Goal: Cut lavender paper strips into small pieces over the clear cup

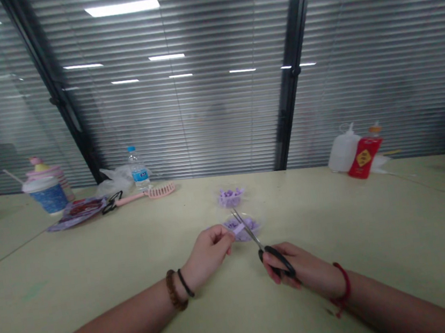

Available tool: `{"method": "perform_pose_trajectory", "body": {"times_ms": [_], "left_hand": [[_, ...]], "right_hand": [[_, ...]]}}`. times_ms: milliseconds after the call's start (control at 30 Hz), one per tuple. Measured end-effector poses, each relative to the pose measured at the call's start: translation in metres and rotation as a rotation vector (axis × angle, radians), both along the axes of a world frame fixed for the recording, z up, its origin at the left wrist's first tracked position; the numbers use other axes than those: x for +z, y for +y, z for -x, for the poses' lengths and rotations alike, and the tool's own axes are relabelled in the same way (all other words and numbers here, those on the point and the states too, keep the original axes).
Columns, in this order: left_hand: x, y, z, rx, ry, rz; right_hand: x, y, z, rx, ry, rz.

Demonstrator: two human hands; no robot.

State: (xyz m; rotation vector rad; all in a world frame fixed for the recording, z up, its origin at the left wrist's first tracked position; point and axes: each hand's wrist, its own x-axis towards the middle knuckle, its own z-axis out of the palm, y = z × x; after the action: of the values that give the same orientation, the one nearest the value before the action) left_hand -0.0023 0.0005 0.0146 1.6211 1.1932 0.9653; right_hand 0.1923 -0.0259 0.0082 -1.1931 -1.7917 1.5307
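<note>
My left hand [212, 250] pinches a short pale purple strip [239, 229], its free end sticking out to the right. Fingers of my right hand [285, 267] are wrapped round the black handles of a pair of scissors [252, 234]. The blades stand slightly apart and point up and left, at the strip's free end. Right behind the strip is a clear bowl [257, 231] holding small purple pieces, partly covered by my left fingers and the blades. Farther back sits a second clear bowl [230, 202] with more purple pieces.
Back left are a blue paper cup [50, 198], a purple packet [76, 212], a pink hairbrush [161, 192], a water bottle [139, 171] and a crumpled plastic bag [115, 180]. Back right, a red bottle [364, 159] leans beside a white squeeze bottle [342, 152]. Window blinds rise behind the table [118, 276].
</note>
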Motion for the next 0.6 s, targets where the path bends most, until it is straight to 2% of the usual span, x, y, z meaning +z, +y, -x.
{"method": "perform_pose_trajectory", "body": {"times_ms": [267, 433, 600], "left_hand": [[-0.002, 0.004, 0.001, 0.032, -0.025, -0.010], [-0.003, 0.007, 0.003, 0.067, -0.105, 0.000], [-0.004, 0.006, 0.003, 0.016, -0.191, -0.003]], "right_hand": [[-0.008, 0.006, -0.003, -0.096, 0.061, 0.041], [-0.012, 0.006, -0.008, 0.014, 0.097, 0.040], [-0.004, 0.003, -0.007, 0.097, 0.013, 0.028]]}}
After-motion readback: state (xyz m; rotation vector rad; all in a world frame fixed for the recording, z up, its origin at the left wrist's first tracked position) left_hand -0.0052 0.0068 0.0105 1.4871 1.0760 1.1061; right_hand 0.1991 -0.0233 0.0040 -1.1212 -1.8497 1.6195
